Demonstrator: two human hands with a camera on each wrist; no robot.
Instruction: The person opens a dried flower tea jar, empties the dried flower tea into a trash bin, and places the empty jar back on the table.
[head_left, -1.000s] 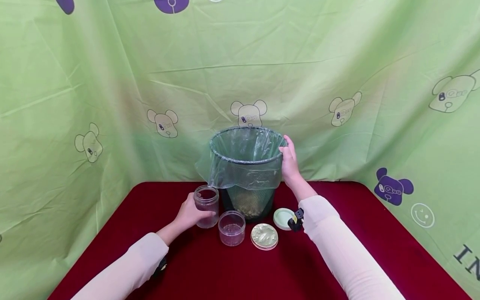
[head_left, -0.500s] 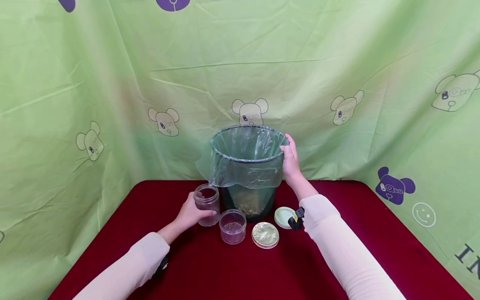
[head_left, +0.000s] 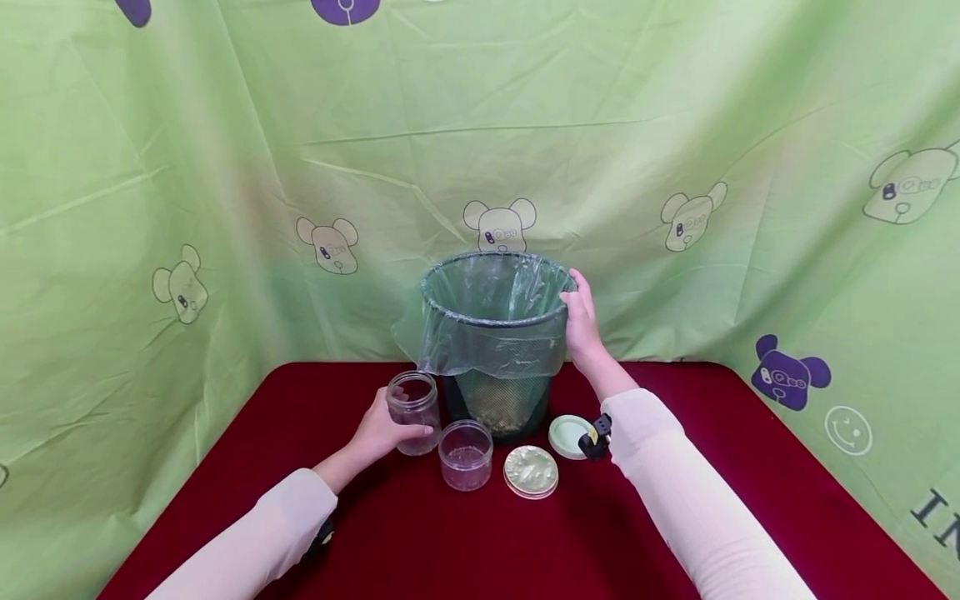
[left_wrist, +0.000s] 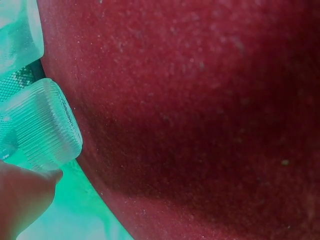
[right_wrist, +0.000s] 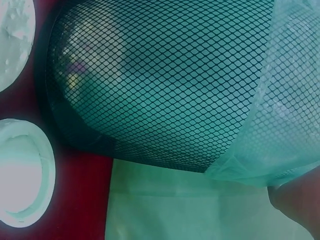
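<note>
My left hand (head_left: pixel 378 429) grips a clear, ribbed, lidless jar (head_left: pixel 420 417) just left of the bin, its thumb across the near side. In the left wrist view the jar (left_wrist: pixel 47 125) shows its ribbed wall and base, with part of the hand (left_wrist: pixel 25 200) below. Right of the jar, a shorter clear, open container (head_left: pixel 465 467) stands on the table. A dark mesh waste bin (head_left: pixel 536 408) stands behind them, lined with a translucent green bag (head_left: pixel 495 354) folded over its rim. My right hand (head_left: pixel 581 321) holds the bin's right rim, with fingers outside and thumb at the edge.
A gold, crinkled round lid (head_left: pixel 530 471) lies in front of the bin. Beside it, partly behind the right wrist camera, is a pale green lid (head_left: pixel 567 435). Pale bits (head_left: pixel 498 404) show through the mesh near the bin's bottom. A green printed curtain (head_left: pixel 480 125) surrounds the red-covered table (head_left: pixel 450 558).
</note>
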